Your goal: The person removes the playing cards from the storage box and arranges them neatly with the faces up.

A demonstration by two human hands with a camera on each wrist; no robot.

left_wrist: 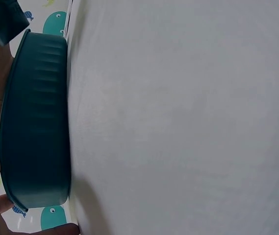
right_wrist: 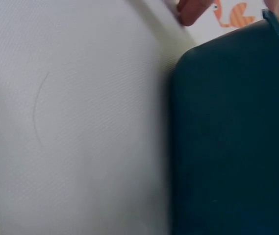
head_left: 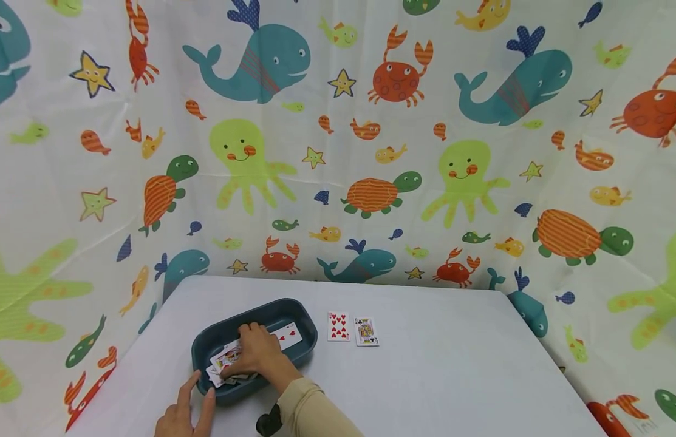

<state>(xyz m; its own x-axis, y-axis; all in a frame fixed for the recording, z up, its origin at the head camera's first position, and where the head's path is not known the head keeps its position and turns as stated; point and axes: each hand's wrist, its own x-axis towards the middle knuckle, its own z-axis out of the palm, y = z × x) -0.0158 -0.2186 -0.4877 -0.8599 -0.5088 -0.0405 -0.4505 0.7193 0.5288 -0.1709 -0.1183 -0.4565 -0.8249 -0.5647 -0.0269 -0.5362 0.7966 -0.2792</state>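
A dark teal plastic tub stands on the white table with several playing cards in it. My right hand reaches down into the tub from the front right, its bent fingers and thumb over the cards. A face card lies by the thumb; I cannot tell whether the hand grips it. A red heart card lies at the tub's right end. My left hand is at the tub's near left corner, its index finger and thumb stretched out, fingertips touching the rim. The left wrist view shows the tub's ribbed side wall.
To the right of the tub, two cards lie face up side by side: a hearts card and a clubs face card. The white table stretches right, and a sea-animal curtain hangs behind it.
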